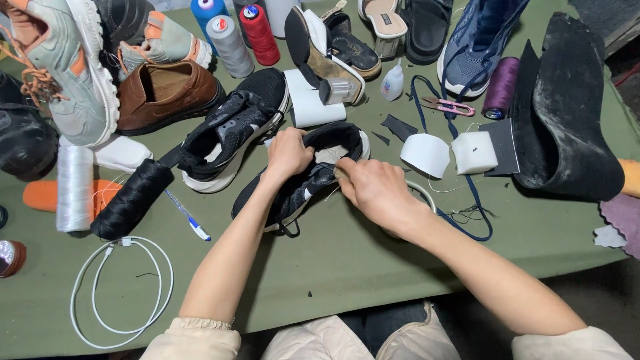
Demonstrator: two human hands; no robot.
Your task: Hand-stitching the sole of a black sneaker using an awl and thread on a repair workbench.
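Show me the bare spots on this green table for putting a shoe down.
Bare green table runs along the near edge, between the white cable and the forearms, and right of the right hand below the blue lace. The far half is crowded with shoes and thread spools.

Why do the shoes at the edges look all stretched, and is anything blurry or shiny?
Head view: the wide lens bends the edges, so the grey sneaker and black sole look stretched; light is soft, with faint shadows under the arms; the clear thread spool glints; the hands on the black sneaker look sharp.
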